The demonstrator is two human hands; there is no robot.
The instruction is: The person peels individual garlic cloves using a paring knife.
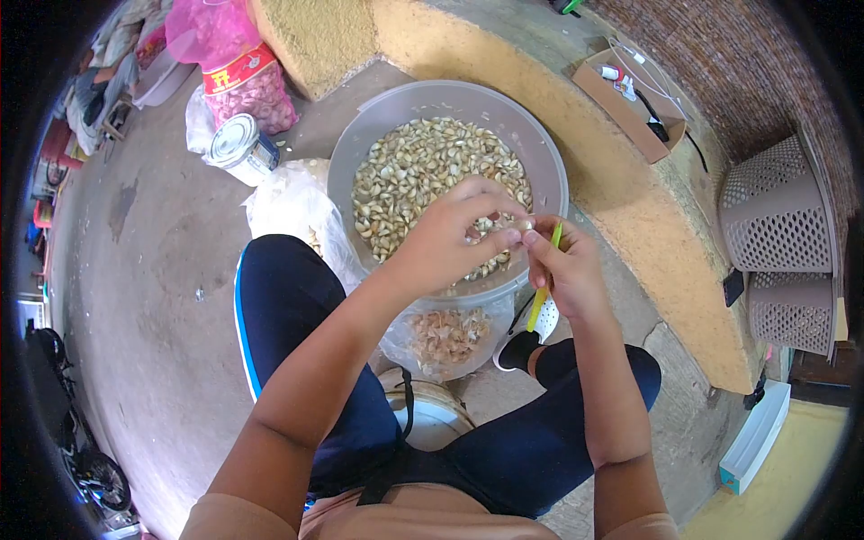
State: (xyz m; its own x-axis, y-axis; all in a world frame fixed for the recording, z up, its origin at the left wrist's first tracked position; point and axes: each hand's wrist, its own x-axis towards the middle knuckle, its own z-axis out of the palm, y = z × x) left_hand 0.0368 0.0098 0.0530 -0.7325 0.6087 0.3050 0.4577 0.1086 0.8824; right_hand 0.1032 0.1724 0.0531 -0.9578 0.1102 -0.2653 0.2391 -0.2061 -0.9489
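Here we are mid-peel: our left hand (450,236) pinches a garlic clove (520,225) between fingertips, closed tight on it, and our right hand (565,270) is wrapped around a small yellow-handled knife (544,292), its tip brought up to the clove. Both hands meet just above the near rim of the big grey bowl (549,171), which lies directly beyond them and is full of peeled cloves (423,171). Below the hands, a clear bag (450,337) holds papery skins. We judge the next move calls for a fine, steady lift of skin while the pinch stays firm. The blade itself is hidden behind our fingers, so we cannot tell how far the skin is off; the clove is small and partly covered.
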